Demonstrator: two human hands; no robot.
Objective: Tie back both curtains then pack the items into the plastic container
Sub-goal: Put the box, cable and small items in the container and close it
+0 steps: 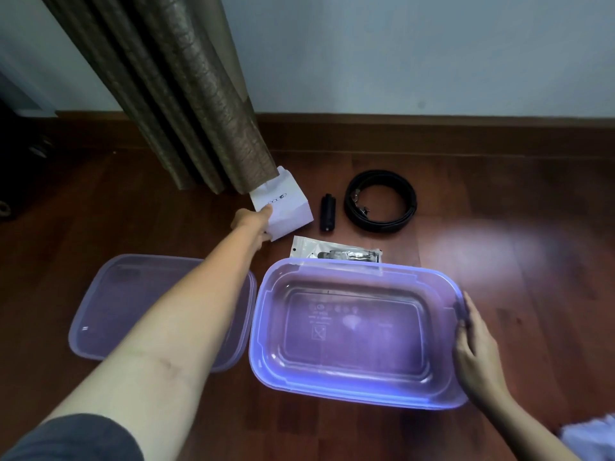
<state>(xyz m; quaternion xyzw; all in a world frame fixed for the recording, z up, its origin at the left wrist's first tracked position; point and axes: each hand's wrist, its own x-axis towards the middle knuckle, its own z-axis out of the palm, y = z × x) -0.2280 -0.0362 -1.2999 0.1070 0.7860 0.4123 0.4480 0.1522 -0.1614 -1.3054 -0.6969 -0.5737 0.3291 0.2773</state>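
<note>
Container (pixel 349 392), lid (pixel 133 294), box (pixel 289 207), cylinder (pixel 327 212), cable (pixel 379 224), pouch (pixel 336 252): one each.

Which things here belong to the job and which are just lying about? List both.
Job: curtain, white box in the left hand, black cylinder, coiled cable, plastic pouch, container held by the right hand, lid.
Lying about: dark objects at far left, pale cloth at bottom right.

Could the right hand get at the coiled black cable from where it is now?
Probably yes. The right hand holds the plastic container's right rim, and only bare floor lies between it and the coiled black cable; it must let go first.
</note>
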